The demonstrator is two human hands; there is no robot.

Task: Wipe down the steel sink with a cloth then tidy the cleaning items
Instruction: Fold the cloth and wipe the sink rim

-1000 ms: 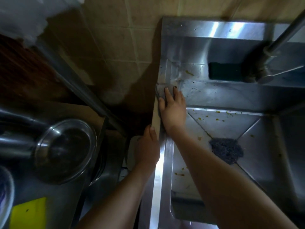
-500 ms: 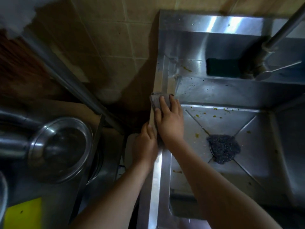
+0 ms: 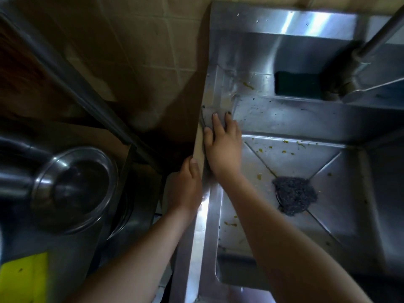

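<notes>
Steel sink [image 3: 284, 119], head view only. The right hand [image 3: 223, 147] lies flat on the left rim, fingers together, pressing what looks like a grey cloth [image 3: 207, 119]; only a sliver shows, so I can't tell how it's gripped. The left hand [image 3: 185, 184] hooks the outer edge with its thumb on top, bracing. Risks, as I see it: the wet rim could let that palm skid, and wiping inward would just push grime onto the food bits and scourer [image 3: 294, 194] by the drain.
</notes>
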